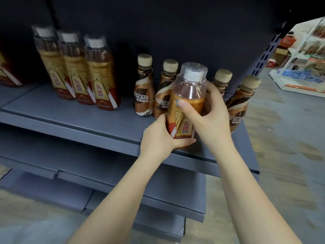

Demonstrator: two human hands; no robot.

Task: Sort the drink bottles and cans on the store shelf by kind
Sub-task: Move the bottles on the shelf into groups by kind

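Observation:
An orange energy-drink bottle [186, 103] with a white cap and clear overcap stands near the front edge of the grey shelf [79, 118]. My left hand [160, 136] grips its base from the left. My right hand [209, 113] wraps its right side, thumb across the label. Three matching energy-drink bottles [77, 67] stand in a row at the left. Several brown Nescafe coffee bottles [143, 85] with beige caps stand behind and beside the held bottle; one [242, 103] leans at the shelf's right end.
A large red and gold container [7, 67] sits at the far left of the shelf. Lower grey shelves [105, 173] step out below. The dark back panel rises behind. Across the concrete floor at right stands a white display rack [306, 55] of goods.

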